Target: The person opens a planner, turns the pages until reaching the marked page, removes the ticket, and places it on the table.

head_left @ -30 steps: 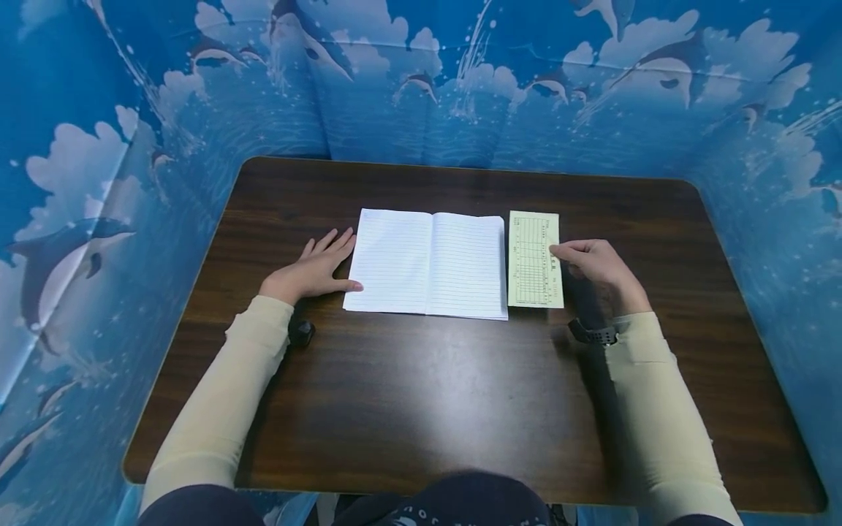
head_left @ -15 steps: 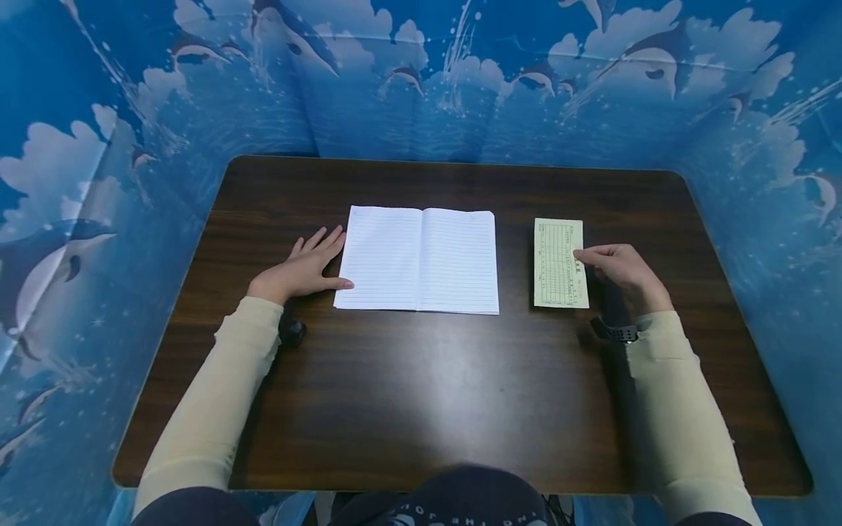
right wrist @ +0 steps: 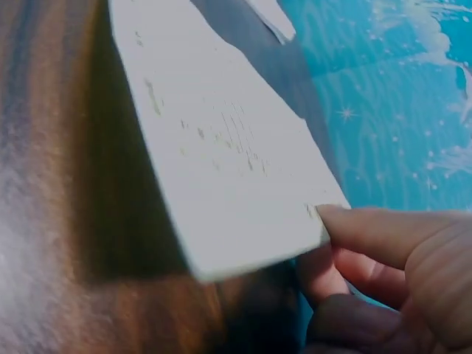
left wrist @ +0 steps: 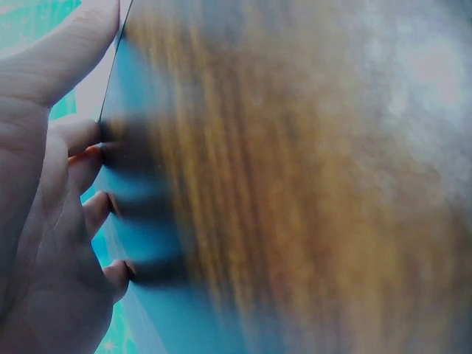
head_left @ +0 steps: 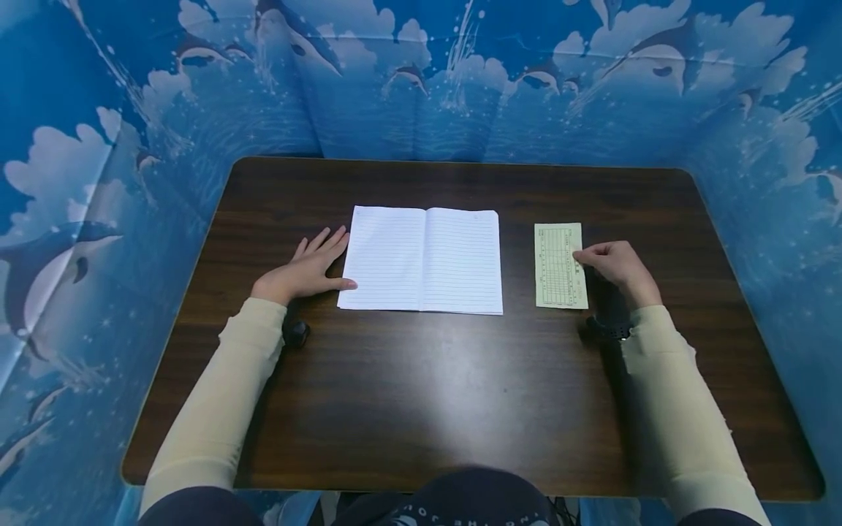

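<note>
An open lined notebook (head_left: 421,259) lies flat at the middle of the table, its pages blank but for the ruling. My left hand (head_left: 305,269) rests at its left side with fingers spread, the thumb over the lower left page edge. To the right of the notebook is a pale green printed card (head_left: 559,267) with a table of ruled lines. My right hand (head_left: 618,269) pinches its right edge between thumb and fingers. In the right wrist view the card (right wrist: 221,147) tilts over the table and casts a shadow under it.
The dark wood table (head_left: 421,409) has rounded corners and a bright glare near its front middle. A blue dolphin-print curtain (head_left: 421,88) surrounds its back and sides. A dark strap (head_left: 608,329) sits at the right wrist.
The card, pinched in my right hand, has moved right, away from the notebook's right edge, mostly in the first half second. My left hand stays at the notebook.
</note>
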`<state>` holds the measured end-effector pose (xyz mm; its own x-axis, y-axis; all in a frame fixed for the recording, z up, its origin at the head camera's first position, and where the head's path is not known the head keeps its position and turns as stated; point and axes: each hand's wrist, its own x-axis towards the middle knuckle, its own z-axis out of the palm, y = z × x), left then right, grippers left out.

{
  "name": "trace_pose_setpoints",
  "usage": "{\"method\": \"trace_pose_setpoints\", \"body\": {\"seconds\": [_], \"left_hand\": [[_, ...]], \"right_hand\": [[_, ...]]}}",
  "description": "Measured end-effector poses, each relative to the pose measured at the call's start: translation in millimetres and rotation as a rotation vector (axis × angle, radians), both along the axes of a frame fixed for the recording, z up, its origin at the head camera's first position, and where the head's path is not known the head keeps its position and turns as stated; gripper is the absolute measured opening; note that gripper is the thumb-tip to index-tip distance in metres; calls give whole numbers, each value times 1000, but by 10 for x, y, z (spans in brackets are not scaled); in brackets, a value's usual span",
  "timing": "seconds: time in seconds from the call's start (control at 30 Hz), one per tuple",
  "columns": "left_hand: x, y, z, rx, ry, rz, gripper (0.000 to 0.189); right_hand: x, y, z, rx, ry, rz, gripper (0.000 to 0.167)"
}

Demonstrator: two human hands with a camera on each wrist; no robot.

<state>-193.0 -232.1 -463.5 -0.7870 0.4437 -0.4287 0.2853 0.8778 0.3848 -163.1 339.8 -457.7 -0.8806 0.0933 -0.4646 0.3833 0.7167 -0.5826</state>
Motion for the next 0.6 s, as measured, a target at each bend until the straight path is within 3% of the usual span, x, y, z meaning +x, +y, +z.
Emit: {"method": "trace_pose_setpoints", "body": {"seconds": [0.43, 0.5, 0.53, 0.6], "left_hand": [[18, -34, 5, -4, -28, 8, 111], [38, -33, -3, -10, -38, 3, 111], [47, -32, -6, -14, -45, -1, 111], [59, -29, -9, -14, -53, -12, 111]], "right_hand": [[55, -209, -68, 129, 151, -46, 45], [146, -261, 45, 110, 271, -56, 44], [217, -308, 157, 71, 378, -69, 43], [422, -473, 537, -94, 702, -101, 35]]}}
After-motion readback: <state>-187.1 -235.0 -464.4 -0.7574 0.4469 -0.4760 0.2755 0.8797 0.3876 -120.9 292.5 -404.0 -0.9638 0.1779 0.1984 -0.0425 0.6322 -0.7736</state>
